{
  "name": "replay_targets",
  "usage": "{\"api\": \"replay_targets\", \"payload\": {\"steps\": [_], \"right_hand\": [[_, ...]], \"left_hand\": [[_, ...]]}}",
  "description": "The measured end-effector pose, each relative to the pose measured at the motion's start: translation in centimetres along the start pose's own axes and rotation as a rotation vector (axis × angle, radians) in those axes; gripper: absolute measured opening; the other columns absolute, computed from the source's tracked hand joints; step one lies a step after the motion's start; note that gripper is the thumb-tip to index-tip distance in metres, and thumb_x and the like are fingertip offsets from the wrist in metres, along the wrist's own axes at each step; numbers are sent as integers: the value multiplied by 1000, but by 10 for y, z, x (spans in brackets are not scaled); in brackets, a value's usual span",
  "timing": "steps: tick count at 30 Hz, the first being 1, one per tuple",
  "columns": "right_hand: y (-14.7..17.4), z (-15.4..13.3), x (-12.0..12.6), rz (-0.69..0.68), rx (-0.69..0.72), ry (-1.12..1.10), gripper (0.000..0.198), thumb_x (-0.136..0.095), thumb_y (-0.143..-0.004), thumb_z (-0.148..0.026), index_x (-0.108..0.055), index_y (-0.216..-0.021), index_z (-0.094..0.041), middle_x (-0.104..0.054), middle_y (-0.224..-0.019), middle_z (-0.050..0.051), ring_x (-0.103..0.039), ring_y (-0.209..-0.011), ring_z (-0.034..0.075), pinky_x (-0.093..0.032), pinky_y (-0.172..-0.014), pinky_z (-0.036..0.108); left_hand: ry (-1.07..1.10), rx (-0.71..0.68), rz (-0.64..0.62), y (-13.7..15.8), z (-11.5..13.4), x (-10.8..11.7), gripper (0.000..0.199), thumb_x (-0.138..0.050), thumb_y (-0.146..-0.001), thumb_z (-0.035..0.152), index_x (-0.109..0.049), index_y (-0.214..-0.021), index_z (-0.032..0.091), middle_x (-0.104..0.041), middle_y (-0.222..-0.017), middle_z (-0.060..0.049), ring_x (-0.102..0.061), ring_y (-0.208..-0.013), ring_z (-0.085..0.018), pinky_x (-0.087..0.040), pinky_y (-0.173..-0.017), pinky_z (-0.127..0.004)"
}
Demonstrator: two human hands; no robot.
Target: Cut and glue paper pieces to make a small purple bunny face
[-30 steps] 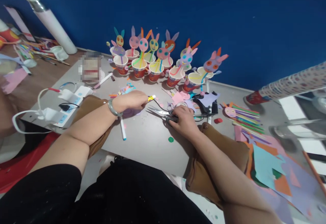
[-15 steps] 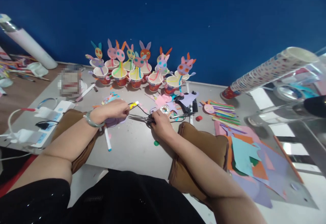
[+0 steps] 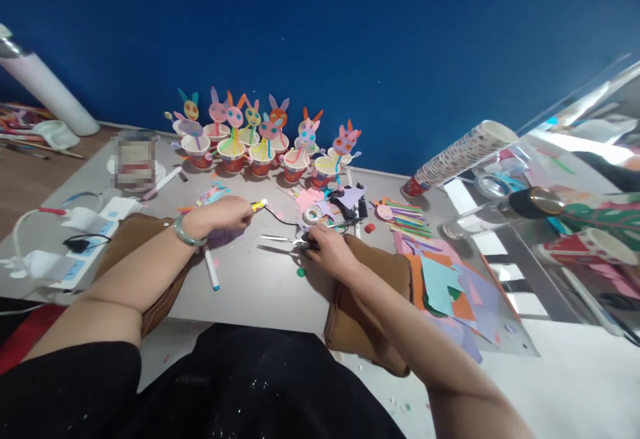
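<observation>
My right hand is wrapped round the handles of a pair of scissors. The slightly parted blades point left over the grey table. My left hand is closed, its fingers facing down and away, so what it grips is hidden. Purple paper shows under that hand and wrist. Just beyond its fingertips is a yellow and white marker-like piece; I cannot tell whether they touch it. A white marker with a blue end lies below the left wrist. A roll of tape sits behind my right hand.
Paper cups with bunny faces stand along the blue wall. Stacked cups, coloured sticks and paper sheets are to the right. A power strip lies left; brown cushions are under both forearms.
My right hand has drawn the scissors slightly down and turned them, and the blades stand a little further apart. My left hand has hardly moved. The view has shifted to the right.
</observation>
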State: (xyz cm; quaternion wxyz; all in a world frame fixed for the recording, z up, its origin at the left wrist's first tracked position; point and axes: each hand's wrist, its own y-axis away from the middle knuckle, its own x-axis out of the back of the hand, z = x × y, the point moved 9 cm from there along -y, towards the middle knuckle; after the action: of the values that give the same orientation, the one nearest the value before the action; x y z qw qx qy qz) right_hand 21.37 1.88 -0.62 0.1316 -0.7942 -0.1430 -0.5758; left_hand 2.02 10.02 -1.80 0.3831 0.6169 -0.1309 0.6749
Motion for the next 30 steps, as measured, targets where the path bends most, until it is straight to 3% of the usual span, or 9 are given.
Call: {"api": "replay_targets", "payload": {"steps": [7, 12, 18, 30], "right_hand": [[43, 38, 32, 136, -84, 94, 4, -56, -78, -19, -56, -81, -22, -65, -83, 7, -55, -74, 22, -38, -71, 33], [40, 43, 29, 139, -35, 190, 5, -56, -79, -23, -58, -83, -22, -68, -84, 7, -60, -75, 24, -39, -72, 35], [34, 34, 17, 118, 71, 173, 6, -58, -81, -28, -59, -82, -23, -70, -83, 7, -63, -75, 24, -40, -73, 37], [39, 45, -3, 117, 127, 28, 21, -58, -88, -45, -58, -84, -24, -70, -84, 7, -67, -82, 28, -45, -77, 42]], "left_hand": [[-28, -31, 75, 4, 5, 10, 12, -61, -73, 19, -74, -74, 19, -64, -61, -4, -48, -54, -14, -28, -58, -29], [-53, -37, 122, 8, 14, 17, 12, -61, -74, 18, -73, -75, 17, -64, -65, -5, -48, -57, -14, -29, -59, -30], [-34, -51, 93, 22, 22, 24, 13, -65, -74, 18, -76, -80, 18, -68, -71, -4, -52, -62, -14, -29, -61, -29], [-90, -63, 242, 77, 21, -16, 17, -57, -90, 18, -71, -81, 18, -69, -82, -2, -57, -67, -12, -31, -56, -27]]}}
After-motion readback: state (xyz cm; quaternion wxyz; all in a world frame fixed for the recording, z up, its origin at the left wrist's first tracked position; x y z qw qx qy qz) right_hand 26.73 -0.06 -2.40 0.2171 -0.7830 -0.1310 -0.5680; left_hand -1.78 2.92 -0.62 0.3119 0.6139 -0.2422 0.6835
